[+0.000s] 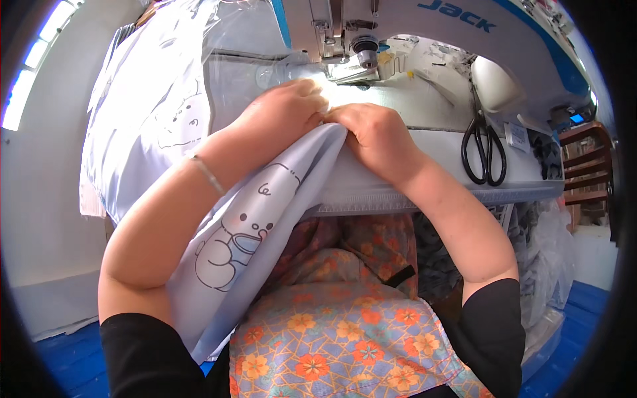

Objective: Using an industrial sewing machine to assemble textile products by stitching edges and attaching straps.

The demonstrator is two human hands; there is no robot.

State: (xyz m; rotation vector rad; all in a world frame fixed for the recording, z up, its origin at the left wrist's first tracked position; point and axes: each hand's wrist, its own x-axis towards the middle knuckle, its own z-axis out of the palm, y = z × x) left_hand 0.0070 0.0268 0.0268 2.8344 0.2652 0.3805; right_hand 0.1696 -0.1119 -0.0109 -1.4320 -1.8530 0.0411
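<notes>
Just in front of the sewing machine, my left hand and my right hand meet, both closed on the gathered upper edge of a pale lilac cloth. The cloth hangs from them over the table edge toward my lap, printed with a white cartoon animal. My fingertips are partly hidden in the bright light below the machine's needle area. A thin bracelet circles my left wrist.
Black-handled scissors lie right of my right hand, beside a small white label. More pale printed fabric drapes over the table's left side. A ruler strip runs along the front edge. A wooden chair stands at right.
</notes>
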